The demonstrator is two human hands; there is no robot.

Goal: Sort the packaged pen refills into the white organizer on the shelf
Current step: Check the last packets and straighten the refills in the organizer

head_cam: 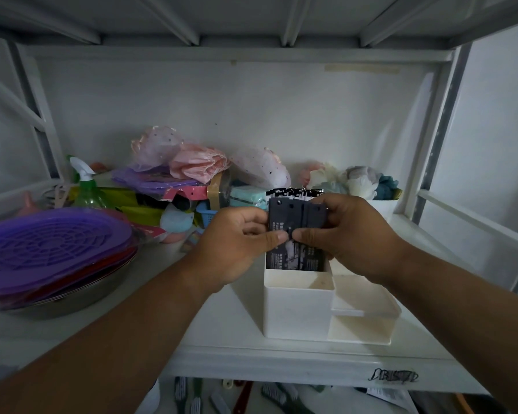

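Across the white shelf (281, 351), bare room along the front edge and right side; clutter crowding the back and left. At the left edge, a metal bowl (81, 297) topped with a purple mesh lid (48, 243), a green spray bottle (86, 186) behind. Near the front edge, right of centre, one white organizer (299, 306): a tall open compartment, lower drawer sections on its right. Standing upright in the tall compartment, a stack of dark packaged pen refills (293, 213), count impossible to tell. Gripping that stack from either side, left hand (237, 243) and right hand (350, 231), thumbs pinching the front pack.
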